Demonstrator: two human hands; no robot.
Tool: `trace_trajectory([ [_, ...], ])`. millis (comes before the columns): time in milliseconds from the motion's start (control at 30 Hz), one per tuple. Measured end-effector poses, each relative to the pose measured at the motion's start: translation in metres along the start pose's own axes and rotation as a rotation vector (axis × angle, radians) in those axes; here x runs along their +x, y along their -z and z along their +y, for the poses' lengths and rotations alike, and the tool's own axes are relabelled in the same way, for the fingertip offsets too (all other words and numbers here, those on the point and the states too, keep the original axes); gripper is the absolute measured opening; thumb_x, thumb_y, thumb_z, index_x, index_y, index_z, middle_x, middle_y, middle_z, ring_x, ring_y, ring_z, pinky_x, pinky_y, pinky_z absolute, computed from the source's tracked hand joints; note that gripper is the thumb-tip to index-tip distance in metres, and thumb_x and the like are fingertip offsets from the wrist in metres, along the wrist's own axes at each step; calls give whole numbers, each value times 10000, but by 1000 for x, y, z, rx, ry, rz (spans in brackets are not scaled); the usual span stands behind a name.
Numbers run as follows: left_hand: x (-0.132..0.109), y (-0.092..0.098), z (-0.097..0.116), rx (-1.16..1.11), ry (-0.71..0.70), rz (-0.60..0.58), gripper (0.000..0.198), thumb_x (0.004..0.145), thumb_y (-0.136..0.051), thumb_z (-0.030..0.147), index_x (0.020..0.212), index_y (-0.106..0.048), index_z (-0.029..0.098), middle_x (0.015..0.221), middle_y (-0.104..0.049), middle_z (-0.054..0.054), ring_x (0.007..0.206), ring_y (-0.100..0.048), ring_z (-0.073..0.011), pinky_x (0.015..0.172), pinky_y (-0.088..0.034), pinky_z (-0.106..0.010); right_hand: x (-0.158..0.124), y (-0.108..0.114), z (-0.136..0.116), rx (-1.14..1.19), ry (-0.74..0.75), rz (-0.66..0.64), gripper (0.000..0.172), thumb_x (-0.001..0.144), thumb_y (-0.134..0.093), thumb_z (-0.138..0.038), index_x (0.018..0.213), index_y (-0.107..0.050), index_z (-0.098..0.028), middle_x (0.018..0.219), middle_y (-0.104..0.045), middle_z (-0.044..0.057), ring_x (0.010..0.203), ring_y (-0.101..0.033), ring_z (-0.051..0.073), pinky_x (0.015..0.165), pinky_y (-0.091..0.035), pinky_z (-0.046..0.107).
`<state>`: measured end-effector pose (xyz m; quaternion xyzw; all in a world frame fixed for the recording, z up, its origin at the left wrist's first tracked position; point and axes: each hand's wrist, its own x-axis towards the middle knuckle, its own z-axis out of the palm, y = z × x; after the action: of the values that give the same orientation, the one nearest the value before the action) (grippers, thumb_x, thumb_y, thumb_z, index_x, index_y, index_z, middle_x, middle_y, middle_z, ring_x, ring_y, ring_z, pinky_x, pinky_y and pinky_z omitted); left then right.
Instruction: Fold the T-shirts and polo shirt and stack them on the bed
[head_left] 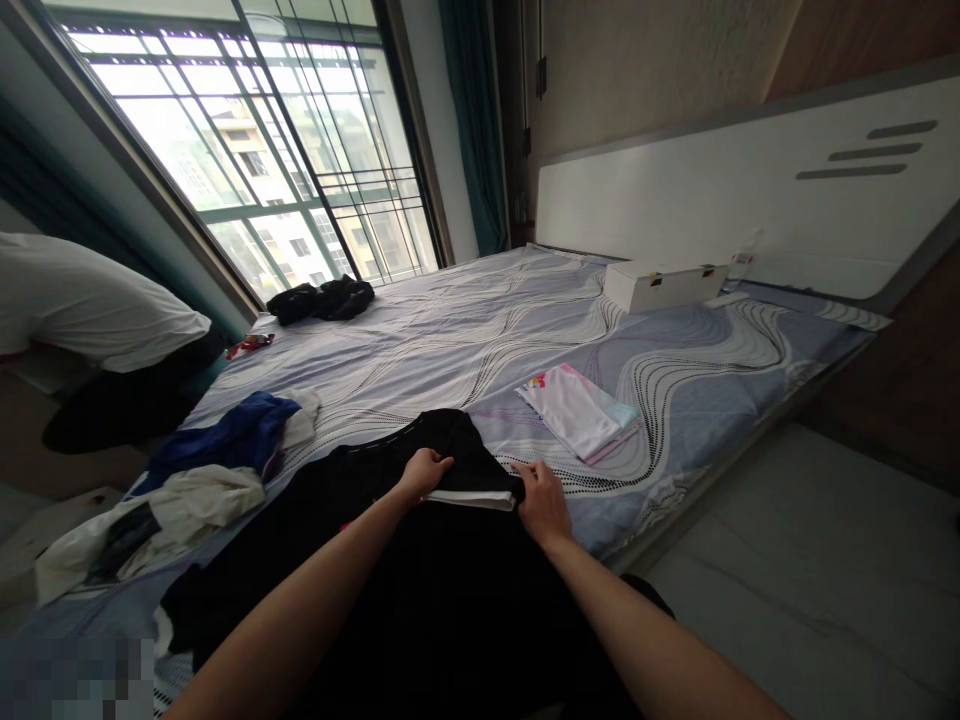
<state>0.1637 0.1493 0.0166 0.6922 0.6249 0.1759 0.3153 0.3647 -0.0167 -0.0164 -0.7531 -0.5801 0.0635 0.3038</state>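
1. Head view: the left hand (421,474) has its fingers closed on the black garment (457,440), beside its white band (472,499); the right hand (544,506) appears to pinch the cloth at the band's other end, grip partly hidden.
2. This garment lies on the bed's (420,345) near side; even tension between both hands should keep the banded edge straight and uncreased.
3. Just beyond the right hand rests a folded white-and-pink cloth (577,410).
4. Near the headboard (697,200) sits a white box (666,292), its contents hidden.

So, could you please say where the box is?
In the head view, the box sits right of centre on the bed, near the headboard and beyond the folded white cloth.
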Motion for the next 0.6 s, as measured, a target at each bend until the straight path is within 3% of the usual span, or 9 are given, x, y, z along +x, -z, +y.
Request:
trace_trajectory([
  [233, -14, -8, -26, -82, -19, 34, 330, 729, -677, 491, 615, -581, 197, 519, -502, 41, 537, -470, -118, 526, -307, -251, -5, 4, -1, 19, 155, 3, 605, 798, -563, -86, 1368, -575, -288, 1239, -523, 92, 1127, -484, 241, 1014, -369, 367],
  [367, -16, -12, -33, -123, -32, 67, 296, 737, -659, 476, 660, -595, 197, 550, -514, 43, 553, -469, -113, 538, -320, -244, -6, 5, 0, 48, 156, 16, 575, 784, -495, -54, 1314, -606, -248, 1216, -524, 100, 1118, -483, 238, 1009, -363, 370],
  [467, -17, -12, -35, -142, -39, 67, 276, 741, -651, 463, 686, -611, 196, 566, -525, 42, 557, -473, -111, 551, -336, -243, -11, 8, 0, 61, 167, 95, 563, 716, -472, -31, 1241, -608, -185, 1189, -511, 109, 1117, -473, 241, 989, -368, 370],
  [600, -20, -10, -34, -154, -48, 73, 270, 726, -669, 457, 687, -630, 192, 553, -525, 38, 557, -482, -119, 554, -338, -249, -27, 14, -11, 11, 186, 195, 270, 753, -579, -206, 1017, -612, -163, 1092, -508, 102, 1080, -457, 274, 956, -360, 408],
])
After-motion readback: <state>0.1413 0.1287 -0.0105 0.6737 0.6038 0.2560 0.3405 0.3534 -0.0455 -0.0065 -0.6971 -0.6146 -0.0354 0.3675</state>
